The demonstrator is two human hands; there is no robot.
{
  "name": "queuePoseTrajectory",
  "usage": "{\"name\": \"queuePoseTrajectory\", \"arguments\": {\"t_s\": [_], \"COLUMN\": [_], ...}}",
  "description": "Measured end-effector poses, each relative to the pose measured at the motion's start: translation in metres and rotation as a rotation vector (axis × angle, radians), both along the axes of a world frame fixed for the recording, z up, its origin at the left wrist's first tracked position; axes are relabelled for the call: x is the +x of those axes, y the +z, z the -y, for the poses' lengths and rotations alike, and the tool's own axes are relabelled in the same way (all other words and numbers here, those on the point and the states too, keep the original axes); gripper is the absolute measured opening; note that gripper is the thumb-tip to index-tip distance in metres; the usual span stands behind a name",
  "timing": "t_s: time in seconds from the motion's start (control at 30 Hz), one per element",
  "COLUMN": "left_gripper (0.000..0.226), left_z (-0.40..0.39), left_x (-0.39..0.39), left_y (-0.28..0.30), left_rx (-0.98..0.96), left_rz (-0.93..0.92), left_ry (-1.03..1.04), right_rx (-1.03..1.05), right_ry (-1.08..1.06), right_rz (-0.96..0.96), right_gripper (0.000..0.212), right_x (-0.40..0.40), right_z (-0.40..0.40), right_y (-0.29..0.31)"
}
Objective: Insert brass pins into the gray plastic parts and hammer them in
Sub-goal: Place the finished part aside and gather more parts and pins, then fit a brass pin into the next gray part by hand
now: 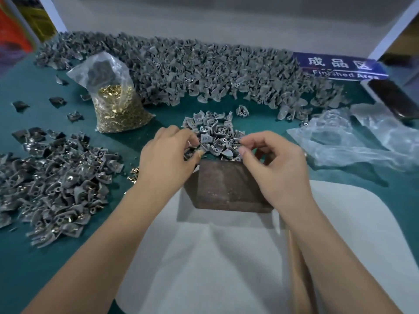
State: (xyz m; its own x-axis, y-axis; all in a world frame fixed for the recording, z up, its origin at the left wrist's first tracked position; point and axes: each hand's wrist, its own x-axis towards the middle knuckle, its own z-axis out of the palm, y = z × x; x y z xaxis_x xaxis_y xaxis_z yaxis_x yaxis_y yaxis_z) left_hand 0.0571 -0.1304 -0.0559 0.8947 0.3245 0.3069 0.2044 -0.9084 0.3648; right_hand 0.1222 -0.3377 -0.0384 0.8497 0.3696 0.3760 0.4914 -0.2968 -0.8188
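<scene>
Reaching into the small pile of gray parts [213,134] behind the brown block [226,184], our left hand [165,152] pinches one part while our right hand [276,162] curls its fingers at the pile; what it holds, we cannot tell. The bag of pins [115,105] stands on the table [34,91], left of the pile.

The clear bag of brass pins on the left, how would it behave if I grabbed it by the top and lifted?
The bag of brass pins would probably feel heavy for its size, since its lower half is packed with metal. The thin film top looks floppy and crumpled, so it would likely stretch taut while the load sags. If the top is open, which I cannot tell, pins might spill.
</scene>
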Motion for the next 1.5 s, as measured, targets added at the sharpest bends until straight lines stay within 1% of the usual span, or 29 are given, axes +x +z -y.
{"name": "queuePoseTrajectory", "arguments": {"t_s": [0.13, 0.23, 0.3, 0.43, 0.6, 0.7, 0.77, 0.83, 0.9, 0.97, 1.1, 1.2, 1.3, 1.43, 1.5], "left_gripper": [0.019, 0.023, 0.02, 0.016, 0.021, 0.019, 0.016, 0.013, 0.011, 0.011, 0.018, 0.023, 0.021, 0.02, 0.019], "left_z": [0.001, 0.001, 0.003, 0.004, 0.004, 0.005, 0.005, 0.008, 0.013, 0.02, 0.036, 0.05, 0.059, 0.061, 0.061], "left_x": [0.0, -0.003, -0.003, -0.003, -0.003, -0.004, -0.004, -0.004, -0.005, -0.008, -0.012, -0.014, -0.016, -0.015, -0.015], "left_y": [0.001, 0.002, 0.003, 0.003, 0.0, 0.0, 0.002, 0.008, 0.014, 0.017, 0.019, 0.019, 0.017, 0.017, 0.017], "left_rx": [-0.014, 0.009, 0.005, -0.001, 0.041, 0.032, 0.02, -0.051, -0.184, -0.301, -0.372, -0.543, -0.711, -0.792, -0.81], "left_rz": [0.016, 0.001, -0.019, -0.051, -0.058, -0.066, -0.026, 0.071, 0.176, 0.238, 0.299, 0.346, 0.372, 0.369, 0.374], "left_ry": [0.008, 0.026, 0.019, 0.018, 0.074, 0.051, 0.027, 0.0, -0.042, -0.088, -0.23, -0.3, -0.307, -0.276, -0.264], "right_rx": [-0.004, -0.017, -0.031, -0.055, -0.056, -0.063, -0.063, -0.045, 0.003, 0.059, 0.127, 0.118, 0.093, 0.043, 0.04], "right_ry": [0.031, 0.009, -0.01, -0.027, -0.039, -0.038, -0.034, -0.023, -0.003, 0.005, 0.026, 0.039, 0.022, 0.034, 0.05], "right_rz": [0.009, 0.018, 0.019, 0.029, 0.042, 0.045, 0.043, 0.041, 0.039, 0.066, 0.087, 0.116, 0.114, 0.102, 0.105], "right_gripper": [0.014, 0.013, 0.012, 0.014, 0.017, 0.02, 0.019, 0.018, 0.017, 0.018, 0.015, 0.016, 0.015, 0.011, 0.012], "right_x": [-0.003, -0.004, -0.005, -0.007, -0.008, -0.008, -0.008, -0.007, -0.006, -0.005, -0.009, -0.01, -0.009, -0.008, -0.009], "right_z": [-0.002, -0.003, -0.003, -0.003, -0.004, -0.005, -0.004, -0.004, -0.002, 0.0, 0.001, 0.0, 0.0, 0.001, 0.0], "right_y": [-0.001, -0.001, -0.002, -0.001, -0.001, -0.002, -0.003, -0.003, 0.001, 0.006, 0.014, 0.016, 0.016, 0.015, 0.015]}}
